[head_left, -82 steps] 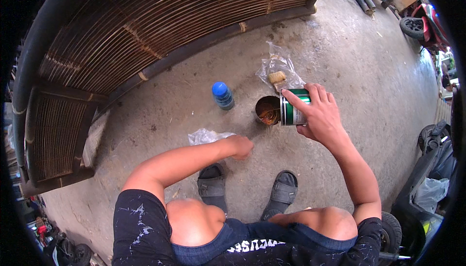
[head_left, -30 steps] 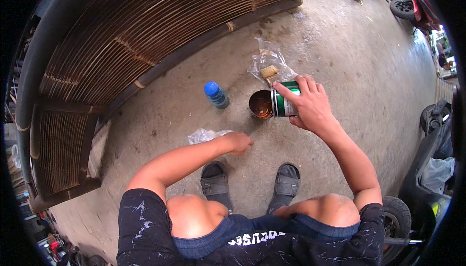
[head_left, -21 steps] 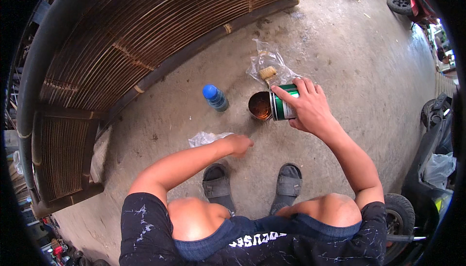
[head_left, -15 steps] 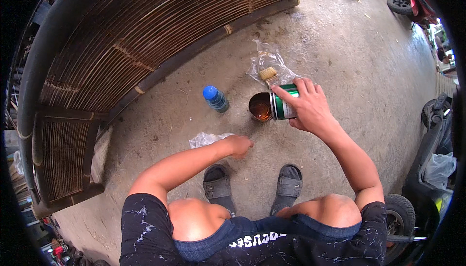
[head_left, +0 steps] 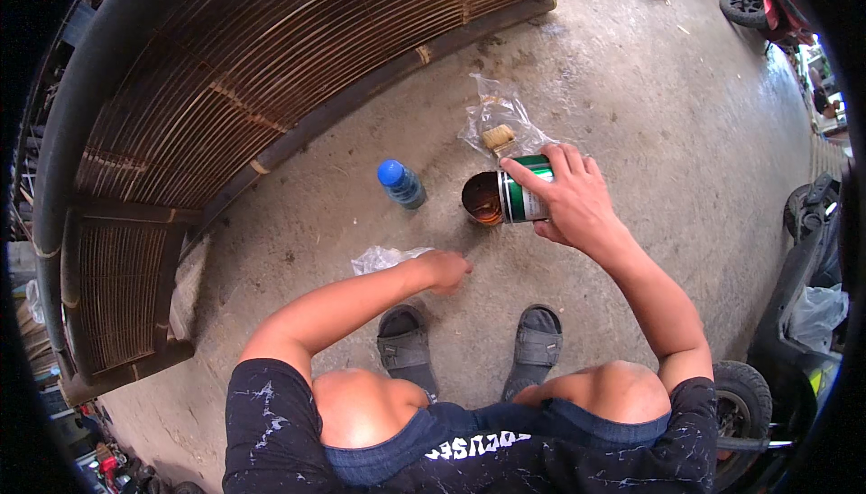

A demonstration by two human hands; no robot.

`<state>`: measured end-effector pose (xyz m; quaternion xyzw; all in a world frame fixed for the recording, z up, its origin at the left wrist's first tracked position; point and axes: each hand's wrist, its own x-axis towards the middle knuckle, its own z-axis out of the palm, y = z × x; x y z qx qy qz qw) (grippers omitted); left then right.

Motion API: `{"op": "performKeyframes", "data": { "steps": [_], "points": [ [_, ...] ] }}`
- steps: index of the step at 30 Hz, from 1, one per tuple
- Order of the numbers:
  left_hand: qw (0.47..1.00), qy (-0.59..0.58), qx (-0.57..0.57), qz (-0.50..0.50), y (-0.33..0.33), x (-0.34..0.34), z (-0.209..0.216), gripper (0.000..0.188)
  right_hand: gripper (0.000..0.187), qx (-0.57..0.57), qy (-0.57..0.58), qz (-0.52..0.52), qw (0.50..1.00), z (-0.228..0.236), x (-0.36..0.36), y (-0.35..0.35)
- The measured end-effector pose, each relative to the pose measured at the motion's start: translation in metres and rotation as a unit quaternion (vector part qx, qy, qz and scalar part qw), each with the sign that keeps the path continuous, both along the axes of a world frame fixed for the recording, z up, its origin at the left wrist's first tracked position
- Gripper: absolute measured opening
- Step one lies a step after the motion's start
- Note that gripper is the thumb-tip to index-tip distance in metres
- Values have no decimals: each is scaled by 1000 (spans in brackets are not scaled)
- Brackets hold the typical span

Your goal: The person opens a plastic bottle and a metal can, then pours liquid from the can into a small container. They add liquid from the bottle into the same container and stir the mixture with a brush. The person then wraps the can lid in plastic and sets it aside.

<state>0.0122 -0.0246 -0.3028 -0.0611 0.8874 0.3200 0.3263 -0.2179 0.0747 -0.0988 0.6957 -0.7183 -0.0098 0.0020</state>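
Note:
My right hand point(head_left: 582, 201) grips a green and white can point(head_left: 528, 189), tipped on its side with its rim toward the left. Right at that rim is a round, dark-walled container point(head_left: 481, 194) with amber-brown liquid low inside. My left hand point(head_left: 445, 271) hovers nearer to me, its fingers curled and slightly blurred; what they hold, if anything, cannot be made out. Beside that hand lies a crumpled clear plastic bag point(head_left: 383, 258). A blue-capped bottle point(head_left: 402, 184) of bluish liquid stands left of the container. Beyond the can, a tan-bristled brush point(head_left: 498, 139) rests on clear plastic point(head_left: 505, 108).
A dark bamboo bench point(head_left: 262, 165) with slatted panels curves along the left and far side. My sandalled feet point(head_left: 406, 345) are on the concrete floor point(head_left: 686, 160). At the right edge are a wheel point(head_left: 744, 404) and dark vehicle parts; a red vehicle point(head_left: 780, 7) stands far right.
My right hand has shifted the tipped can very slightly left. Less of the amber liquid shows in the container. My left hand stays nearly in place.

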Motion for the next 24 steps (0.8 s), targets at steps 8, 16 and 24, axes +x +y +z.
{"op": "performKeyframes", "data": {
  "steps": [8, 16, 24],
  "points": [
    [1000, 16, 7, 4, -1, 2, -5, 47, 105, 24, 1, 3, 1000, -2, -3, -4],
    [1000, 5, 5, -10, -2, -2, 2, 41, 106, 21, 3, -12, 1000, -1, -1, -2],
    [1000, 19, 10, -13, -2, -1, 0, 43, 108, 29, -6, -15, 999, 1, -1, -4]
  ]
}}
